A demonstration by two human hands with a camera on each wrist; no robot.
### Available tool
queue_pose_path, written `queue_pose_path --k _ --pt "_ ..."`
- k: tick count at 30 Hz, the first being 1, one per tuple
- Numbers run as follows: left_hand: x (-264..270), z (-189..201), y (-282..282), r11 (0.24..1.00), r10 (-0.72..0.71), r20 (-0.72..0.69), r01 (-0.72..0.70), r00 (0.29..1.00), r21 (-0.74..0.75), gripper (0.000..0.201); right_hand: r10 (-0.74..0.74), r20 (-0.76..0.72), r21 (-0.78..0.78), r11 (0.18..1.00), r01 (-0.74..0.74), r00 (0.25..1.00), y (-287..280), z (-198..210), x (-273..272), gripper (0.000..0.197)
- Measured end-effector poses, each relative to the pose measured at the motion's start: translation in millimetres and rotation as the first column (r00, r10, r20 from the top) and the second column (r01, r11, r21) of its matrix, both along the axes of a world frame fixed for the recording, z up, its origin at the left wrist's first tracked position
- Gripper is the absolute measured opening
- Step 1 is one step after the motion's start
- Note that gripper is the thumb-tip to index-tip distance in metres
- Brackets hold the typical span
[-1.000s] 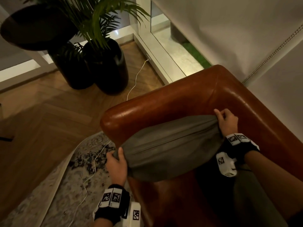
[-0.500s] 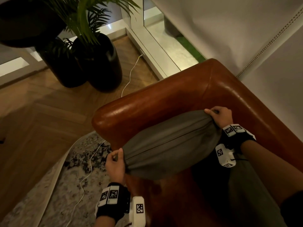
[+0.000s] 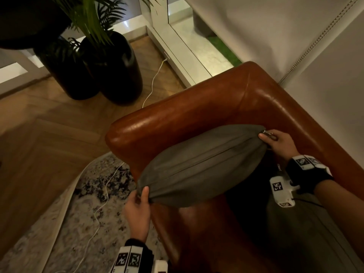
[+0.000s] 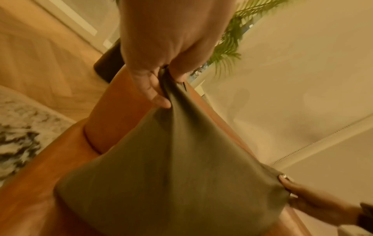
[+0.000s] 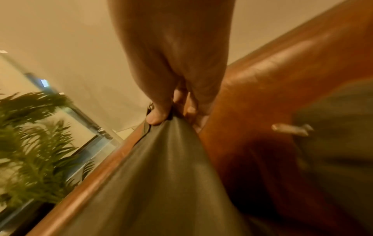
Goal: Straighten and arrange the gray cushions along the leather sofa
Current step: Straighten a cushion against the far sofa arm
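Note:
A gray cushion [image 3: 201,164] stands on edge in the corner of the brown leather sofa [image 3: 197,107], its zipper seam facing up, leaning by the armrest. My left hand [image 3: 140,196] pinches its near corner, thumb on top; the left wrist view shows that hand [image 4: 163,79] bunching the cushion [image 4: 171,167] fabric. My right hand [image 3: 269,137] pinches the far corner next to the zipper pull, with the fingers [image 5: 157,118] clamped on the fabric [image 5: 161,183]. A second gray cushion [image 3: 307,233] lies on the seat at the lower right, partly cut off.
Two dark planters [image 3: 110,69] with palm fronds stand on the wooden floor beyond the armrest. A white cable [image 3: 106,190] runs over the patterned rug [image 3: 59,223] to the wall. A white wall and blind cord [image 3: 315,44] lie behind the sofa back.
The cushion has swung so its seam runs more diagonally. My left hand's grip has shifted to a thumb-on-top pinch at the corner. My right hand stays on the far corner.

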State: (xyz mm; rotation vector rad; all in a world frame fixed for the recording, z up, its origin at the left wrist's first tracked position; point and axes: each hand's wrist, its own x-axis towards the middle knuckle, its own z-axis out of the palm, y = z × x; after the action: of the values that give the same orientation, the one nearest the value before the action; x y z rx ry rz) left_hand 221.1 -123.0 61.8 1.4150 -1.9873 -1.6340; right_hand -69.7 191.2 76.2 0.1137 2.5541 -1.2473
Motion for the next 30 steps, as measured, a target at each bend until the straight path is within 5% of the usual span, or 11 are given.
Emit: queue_pose_path --k 7,11,13,16,18,21,24,30 --pt "-6.9 -26.7 2.4 0.993 -0.019 0.136 0.034 0.991 -0.109 0.037 0.019 0.070 0.179 0.983 -0.031 0.997 -9.3 -10.1 -6.9 0.029" --pt "-12.4 -22.8 -3.8 0.997 -0.059 0.119 0.064 0.991 -0.041 0.036 -0.144 0.350 -0.178 0.960 0.216 0.926 -16.2 -8.4 -13.4 0.044" --pt "-15.6 -17.5 -9.5 0.998 -0.039 0.107 0.034 0.993 0.046 0.036 -0.171 0.431 -0.233 0.928 0.293 0.886 -19.7 -2.0 -20.2 0.046" --pt "-30.3 -22.2 -20.8 0.965 0.009 0.156 -0.050 0.988 0.257 0.068 -0.184 0.328 -0.129 0.963 0.236 0.927 -28.6 -1.4 -25.6 0.037" --pt "-38.3 -27.4 -28.0 0.945 0.040 0.134 -0.081 0.990 0.318 0.058 -0.170 0.175 -0.040 0.983 0.179 0.970 -33.1 -12.0 -26.9 0.033" --pt "-44.7 -28.5 -30.8 0.978 0.077 0.065 -0.088 0.995 0.187 0.033 -0.211 -0.005 0.033 0.977 0.211 0.977 -34.4 -19.0 -32.1 0.036" --pt "-45.6 -33.5 -30.1 0.991 0.120 0.036 -0.122 0.992 0.058 0.034 -0.222 -0.074 0.030 0.974 0.225 0.972 -41.5 -17.1 -38.5 0.038" --pt "-47.9 -42.1 -18.2 0.994 0.108 0.206 -0.098 0.973 -0.058 0.040 -0.192 -0.045 0.154 0.968 0.196 0.980 -54.8 -28.5 -32.3 0.038"
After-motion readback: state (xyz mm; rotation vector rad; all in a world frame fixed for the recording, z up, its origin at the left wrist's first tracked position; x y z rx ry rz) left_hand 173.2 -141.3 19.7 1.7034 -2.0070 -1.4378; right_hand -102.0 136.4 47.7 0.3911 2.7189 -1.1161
